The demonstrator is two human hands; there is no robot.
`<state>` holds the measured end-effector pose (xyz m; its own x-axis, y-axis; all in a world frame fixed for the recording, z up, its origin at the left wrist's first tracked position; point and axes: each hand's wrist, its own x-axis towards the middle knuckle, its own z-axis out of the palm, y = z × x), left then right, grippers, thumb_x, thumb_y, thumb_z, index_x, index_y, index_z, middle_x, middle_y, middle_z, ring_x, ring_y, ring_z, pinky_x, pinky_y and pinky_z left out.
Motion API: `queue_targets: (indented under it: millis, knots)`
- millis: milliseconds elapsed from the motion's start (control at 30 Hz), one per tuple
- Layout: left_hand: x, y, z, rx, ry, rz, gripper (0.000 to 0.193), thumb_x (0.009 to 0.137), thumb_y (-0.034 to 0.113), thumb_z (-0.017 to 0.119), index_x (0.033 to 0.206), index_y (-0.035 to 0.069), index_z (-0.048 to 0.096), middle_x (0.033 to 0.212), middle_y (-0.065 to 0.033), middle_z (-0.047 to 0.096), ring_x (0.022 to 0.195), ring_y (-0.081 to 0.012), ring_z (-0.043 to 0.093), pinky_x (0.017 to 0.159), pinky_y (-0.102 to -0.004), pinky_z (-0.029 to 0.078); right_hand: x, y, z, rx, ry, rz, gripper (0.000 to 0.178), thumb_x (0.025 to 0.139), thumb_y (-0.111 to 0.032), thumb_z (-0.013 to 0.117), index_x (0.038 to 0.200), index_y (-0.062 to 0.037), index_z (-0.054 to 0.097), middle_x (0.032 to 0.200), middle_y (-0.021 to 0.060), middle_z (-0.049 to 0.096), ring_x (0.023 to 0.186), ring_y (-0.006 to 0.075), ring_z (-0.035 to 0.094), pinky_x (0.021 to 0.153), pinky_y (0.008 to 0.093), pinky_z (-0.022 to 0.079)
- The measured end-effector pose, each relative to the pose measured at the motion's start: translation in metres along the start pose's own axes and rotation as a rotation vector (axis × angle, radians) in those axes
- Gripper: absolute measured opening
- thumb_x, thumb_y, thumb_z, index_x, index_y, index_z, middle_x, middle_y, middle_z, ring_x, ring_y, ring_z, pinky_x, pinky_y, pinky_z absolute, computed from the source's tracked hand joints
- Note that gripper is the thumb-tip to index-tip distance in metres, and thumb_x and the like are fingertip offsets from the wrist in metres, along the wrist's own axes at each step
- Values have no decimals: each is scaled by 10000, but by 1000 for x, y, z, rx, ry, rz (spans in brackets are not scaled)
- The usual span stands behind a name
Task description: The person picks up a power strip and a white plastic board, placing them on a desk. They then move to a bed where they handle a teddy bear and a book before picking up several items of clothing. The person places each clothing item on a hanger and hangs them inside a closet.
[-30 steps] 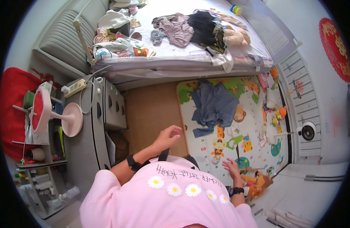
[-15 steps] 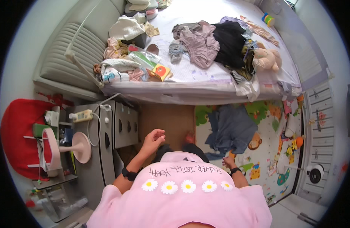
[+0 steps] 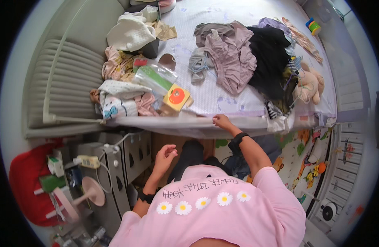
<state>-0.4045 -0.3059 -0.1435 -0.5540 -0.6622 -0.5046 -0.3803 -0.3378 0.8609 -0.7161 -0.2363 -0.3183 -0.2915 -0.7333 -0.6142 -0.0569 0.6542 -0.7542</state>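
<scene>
My left hand (image 3: 165, 159) hangs in front of the grey drawers, its fingers loosely bent and nothing in them. My right hand (image 3: 223, 122) is at the bed's near edge (image 3: 189, 128), fingers loosely curled with nothing visible in them; I cannot tell whether it touches the bed. Beyond it on the bed lie a crumpled mauve garment (image 3: 232, 55), a small grey garment (image 3: 199, 66) and a black garment (image 3: 269, 53). A blue garment (image 3: 261, 148) lies on the patterned floor mat (image 3: 294, 154), partly hidden behind my right arm.
On the bed's left are a yellow box (image 3: 176, 98), a clear plastic package (image 3: 154, 78) and piled clothes (image 3: 121, 99). A plush toy (image 3: 309, 84) sits at the right. The grey drawer cabinet (image 3: 134, 154), a power strip (image 3: 88, 161) and a red chair (image 3: 29, 185) stand left.
My right hand has left the blue garment on the mat and risen forward to the bed's edge. My body has moved closer to the bed. The left hand stays bent and empty.
</scene>
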Motion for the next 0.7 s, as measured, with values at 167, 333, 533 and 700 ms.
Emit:
queue_targets:
  millis: [167,333,533,700]
  knots:
    - [72,23,-12,-56,-7,-114,255,803,38,515,1049,-25,494,905,-103,569,809,-153,568,741,-245,453,117,-53,-2,-341,114,-342,200,720,-152,544,884,-54,602,855,150,586,854,282,547,765,370,431]
    - [113,31,-29,-102,37,-205,247,804,15,509,1041,-52,492,900,-109,569,797,-134,575,727,-213,450,221,-108,18,-500,350,-577,476,655,-70,556,1119,-61,454,1169,172,402,1081,333,386,906,395,341]
    - [144,38,-42,-96,64,-274,258,818,38,489,1067,-29,487,926,-102,569,821,-150,570,760,-236,443,264,-158,49,-672,385,-411,386,697,-111,589,1067,-57,493,1029,159,504,954,312,477,882,395,326]
    - [176,54,-40,-137,52,-226,228,822,28,486,1041,-36,488,890,-86,561,791,-113,560,729,-209,431,164,-202,-1,-65,488,-443,150,810,-179,529,822,-33,561,742,114,549,593,238,531,605,320,416]
